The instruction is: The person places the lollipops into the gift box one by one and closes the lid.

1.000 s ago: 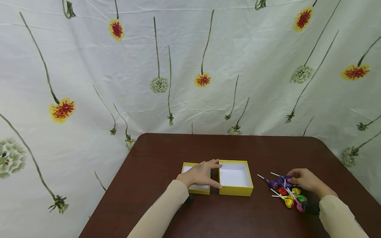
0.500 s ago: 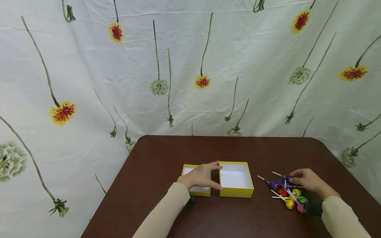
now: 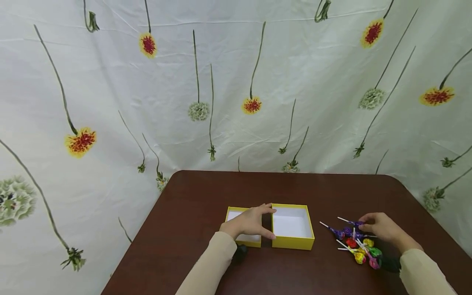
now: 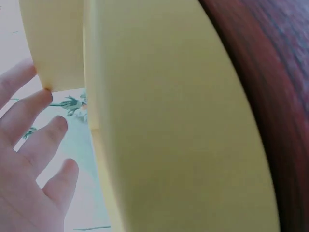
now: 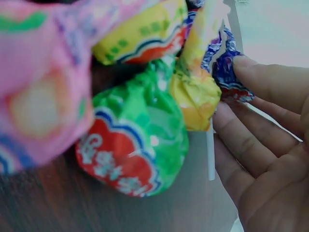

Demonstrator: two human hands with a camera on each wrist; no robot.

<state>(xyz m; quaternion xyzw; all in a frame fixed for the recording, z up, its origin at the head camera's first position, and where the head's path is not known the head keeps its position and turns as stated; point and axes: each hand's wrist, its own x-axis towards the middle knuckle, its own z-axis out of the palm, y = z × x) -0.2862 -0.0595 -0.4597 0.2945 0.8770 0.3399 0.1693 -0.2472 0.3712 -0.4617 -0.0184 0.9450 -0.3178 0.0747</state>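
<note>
My right hand (image 3: 387, 232) pinches a purple-wrapped lollipop (image 5: 227, 70) between thumb and fingers at the far side of a lollipop pile. The left hand (image 3: 248, 223) spreads across the left side of a yellow open box (image 3: 293, 243) with a white inside, thumb by its near corner and fingers by its far one. In the left wrist view, fingertips (image 4: 46, 94) touch a yellow wall. Under that hand lies a second, shallower yellow tray (image 3: 248, 243), partly hidden. Other purple lollipops (image 3: 337, 233), a green lollipop (image 5: 135, 140) and a pink lollipop (image 5: 43, 96) lie close to the right hand.
A red lollipop (image 3: 351, 243) and yellow lollipops (image 3: 359, 258) lie in the same pile, sticks pointing various ways. Everything stands on a dark brown table (image 3: 221, 188). Behind it hangs a white flower-printed cloth (image 3: 236, 82).
The right hand has drawn the purple lollipop slightly right, away from the others. The left hand stays at the box. The whole head view has shifted a little downward.
</note>
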